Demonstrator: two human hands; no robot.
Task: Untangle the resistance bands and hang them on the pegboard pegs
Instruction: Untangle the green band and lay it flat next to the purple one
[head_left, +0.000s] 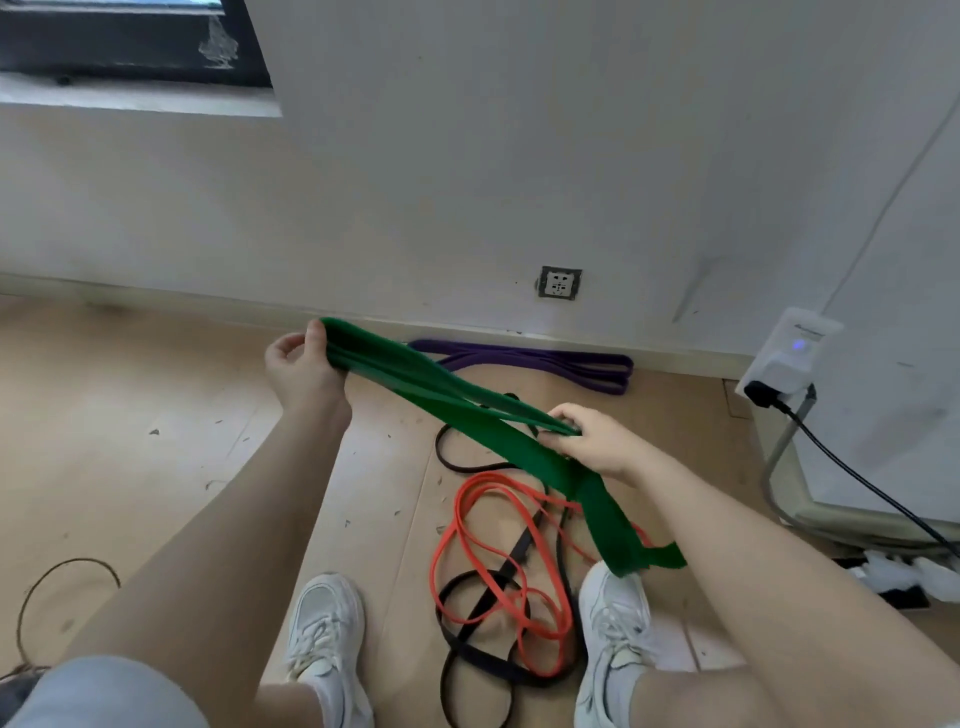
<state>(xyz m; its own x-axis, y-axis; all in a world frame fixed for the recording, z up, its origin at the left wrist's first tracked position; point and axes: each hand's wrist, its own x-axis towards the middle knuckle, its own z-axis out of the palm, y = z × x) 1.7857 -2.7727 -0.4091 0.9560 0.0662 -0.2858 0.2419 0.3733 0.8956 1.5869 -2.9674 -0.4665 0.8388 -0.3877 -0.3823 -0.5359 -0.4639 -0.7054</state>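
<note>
Left hand (301, 366) pinching one folded end of wide green band (441, 395), raised above wooden floor (130, 415). Right hand (592, 441) clamped on same band further along, tail drooping past. Below, orange band (467, 525) tangled with black band (470, 660); purple band (524, 358) flat beside wall.

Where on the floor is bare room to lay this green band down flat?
Bare wood floor lies left of the left hand, up to the baseboard. Crowded: orange and black bands tangle between the white shoes; the purple band lines the wall; a black cable runs right.
</note>
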